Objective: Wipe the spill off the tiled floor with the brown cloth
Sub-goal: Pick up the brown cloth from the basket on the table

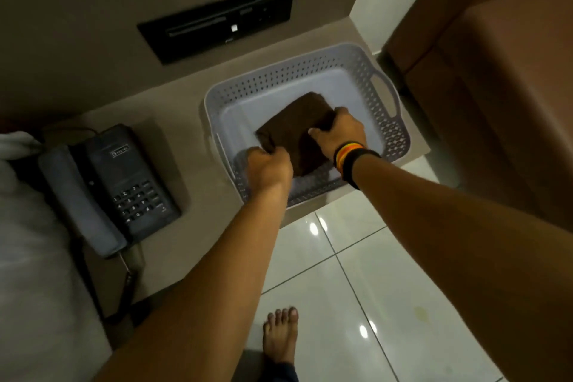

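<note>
Single head-worn wide-angle view, looking steeply down and forward, close over the desk (pixel 173 133) edge, basket (pixel 310 71) centre frame, wall panel (pixel 217 20) at top, tiled floor (pixel 341 288) and bare foot (pixel 280 335) below, edges bowed.

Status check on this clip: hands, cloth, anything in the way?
Both hands, left and right, closed on brown cloth. Cloth inside grey basket. Yellowish spill unwiped. Nothing blocking.

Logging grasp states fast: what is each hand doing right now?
Left hand: closed, gripping the near-left edge of the brown cloth in the basket.
Right hand: closed on the cloth's right edge.
</note>
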Tool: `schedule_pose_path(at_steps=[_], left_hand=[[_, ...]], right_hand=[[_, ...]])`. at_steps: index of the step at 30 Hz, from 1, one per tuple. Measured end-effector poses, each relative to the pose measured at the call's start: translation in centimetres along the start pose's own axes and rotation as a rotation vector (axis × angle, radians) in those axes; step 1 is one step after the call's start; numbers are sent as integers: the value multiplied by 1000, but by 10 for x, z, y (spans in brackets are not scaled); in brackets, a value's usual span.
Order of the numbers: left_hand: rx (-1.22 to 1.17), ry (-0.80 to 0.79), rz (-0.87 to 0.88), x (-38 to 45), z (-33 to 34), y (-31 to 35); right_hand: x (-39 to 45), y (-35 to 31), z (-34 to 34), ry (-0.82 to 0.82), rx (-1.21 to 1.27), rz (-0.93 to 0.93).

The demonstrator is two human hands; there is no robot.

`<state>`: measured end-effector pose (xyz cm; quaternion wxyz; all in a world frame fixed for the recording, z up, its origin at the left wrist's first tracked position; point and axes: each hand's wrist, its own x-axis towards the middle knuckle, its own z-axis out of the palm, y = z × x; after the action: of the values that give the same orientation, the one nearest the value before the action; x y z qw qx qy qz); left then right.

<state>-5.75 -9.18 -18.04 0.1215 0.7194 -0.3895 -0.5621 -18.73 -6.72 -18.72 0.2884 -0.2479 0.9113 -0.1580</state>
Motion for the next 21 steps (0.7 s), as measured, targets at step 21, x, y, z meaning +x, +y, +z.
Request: schedule_pose_path(at_steps=[21], left_hand=[[296,-205,705,-186,82,-55]], right_hand=[[-165,163,-79,397,1111,484]])
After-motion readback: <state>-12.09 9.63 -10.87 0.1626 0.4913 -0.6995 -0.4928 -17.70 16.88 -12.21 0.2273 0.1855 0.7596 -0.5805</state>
